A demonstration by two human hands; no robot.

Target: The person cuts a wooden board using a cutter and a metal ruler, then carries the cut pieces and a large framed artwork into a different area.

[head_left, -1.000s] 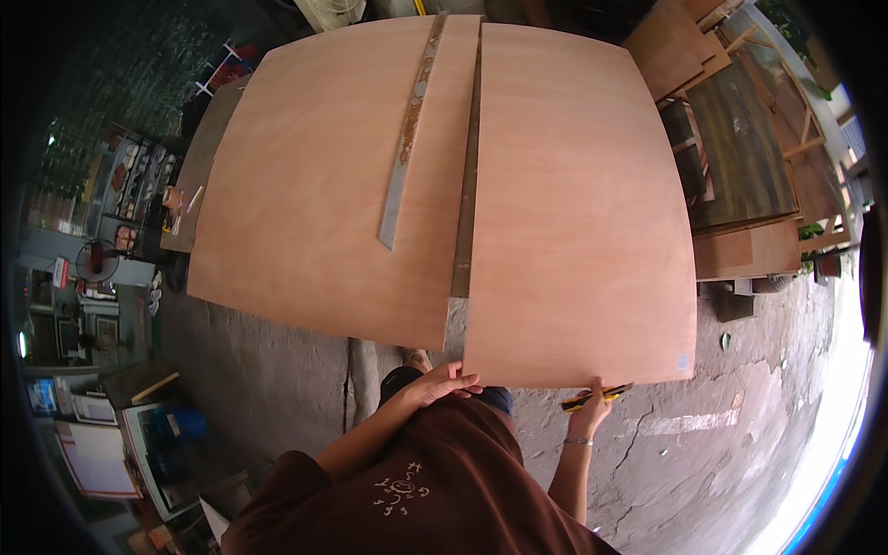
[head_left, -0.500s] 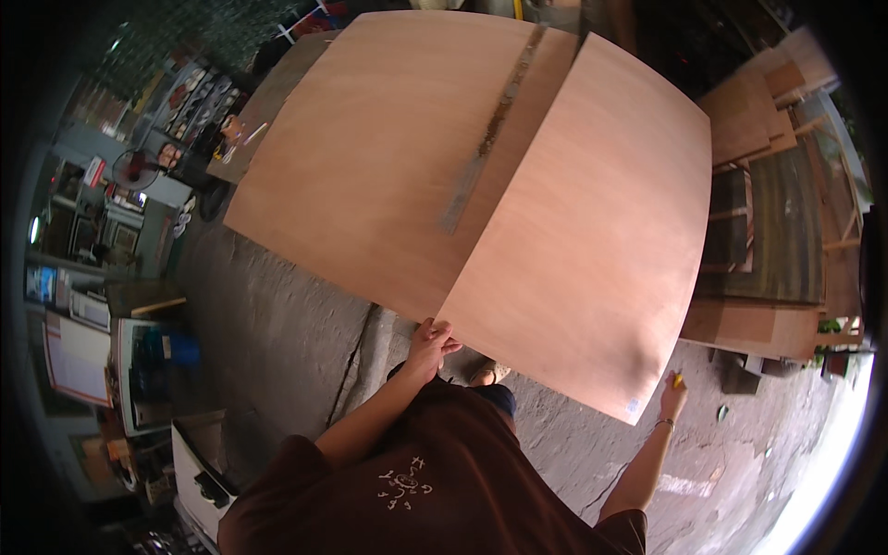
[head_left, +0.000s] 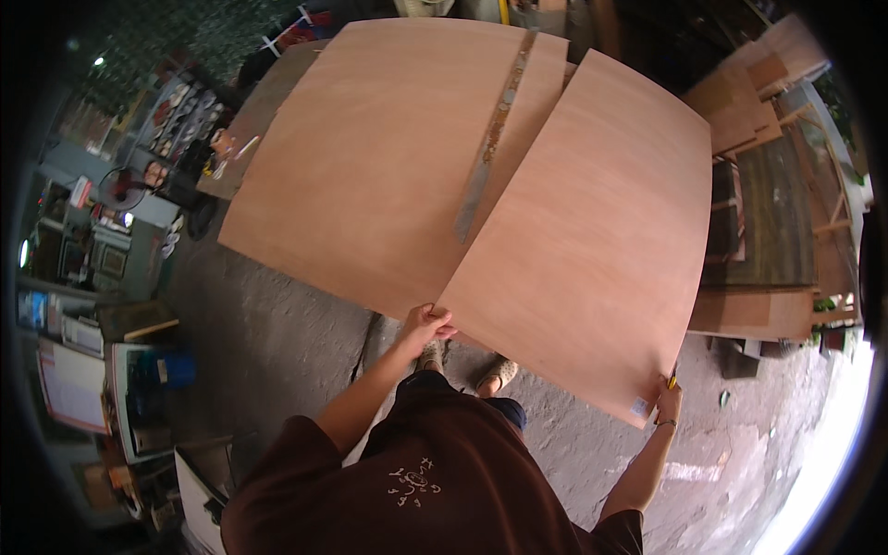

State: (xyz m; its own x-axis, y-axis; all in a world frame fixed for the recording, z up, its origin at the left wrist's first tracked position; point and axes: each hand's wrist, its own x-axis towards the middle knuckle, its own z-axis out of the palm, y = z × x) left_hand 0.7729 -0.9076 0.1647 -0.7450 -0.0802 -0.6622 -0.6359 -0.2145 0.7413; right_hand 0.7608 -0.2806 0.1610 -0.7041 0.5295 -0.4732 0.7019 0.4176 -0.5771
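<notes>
My left hand [head_left: 427, 327] pinches the near left corner of a narrower plywood sheet [head_left: 592, 213], thumb on top. At the sheet's near right edge is my right hand [head_left: 668, 401], closed at the edge with a small yellow-and-black tool [head_left: 672, 381], perhaps a utility knife; its exact kind is unclear. The narrower sheet lies tilted, partly over a larger plywood sheet [head_left: 361, 157]. On the larger sheet rests a long shiny metal straightedge [head_left: 474, 196], running away from me beside the narrower sheet. What supports the large sheet is mostly hidden.
Concrete floor [head_left: 277, 314] surrounds my feet. Stacked boards and wooden frames [head_left: 754, 310] stand at the right. A worktable edge [head_left: 268, 102] shows beyond the large sheet. At the left are a fan [head_left: 121, 189], a blue container [head_left: 174, 368] and leaning panels [head_left: 74, 387].
My right hand has come in to the narrower sheet's edge, where before it was apart from it. The narrower sheet has shifted slightly against the large one. My left hand keeps its corner.
</notes>
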